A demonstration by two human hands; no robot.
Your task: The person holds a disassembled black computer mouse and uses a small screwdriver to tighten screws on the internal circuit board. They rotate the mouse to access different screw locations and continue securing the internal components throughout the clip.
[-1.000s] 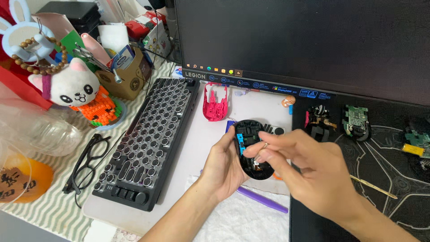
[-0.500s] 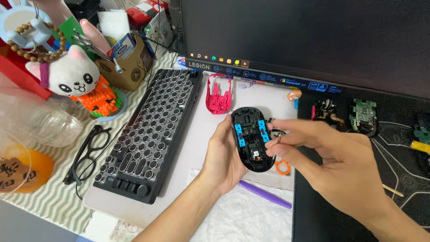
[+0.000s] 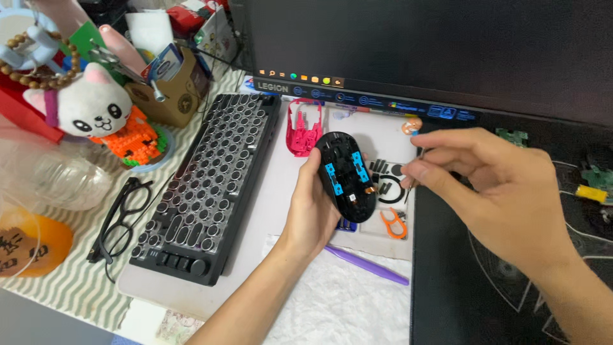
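My left hand [image 3: 313, 211] grips a black computer mouse base [image 3: 347, 176] with blue inner parts, held up over the white mat. My right hand [image 3: 491, 185] is just right of it, fingers pinched on a thin metal tool [image 3: 414, 172] whose tip points down beside the mouse. A pink mouse shell [image 3: 303, 126] lies on the mat behind the mouse. Small black parts and an orange clip [image 3: 396, 223] lie beneath my hands.
A black round-key keyboard [image 3: 211, 185] sits left, with glasses [image 3: 121, 220] beside it. A monitor [image 3: 415, 51] stands behind. A purple pen [image 3: 367, 265] lies on white tissue. A black mat [image 3: 485, 300] at right holds circuit boards [image 3: 597, 176]. Toys and a box crowd the far left.
My right hand has drawn back to the right, away from the mouse base, with the thin tool. My left hand has tilted the mouse up. The view has shifted closer.
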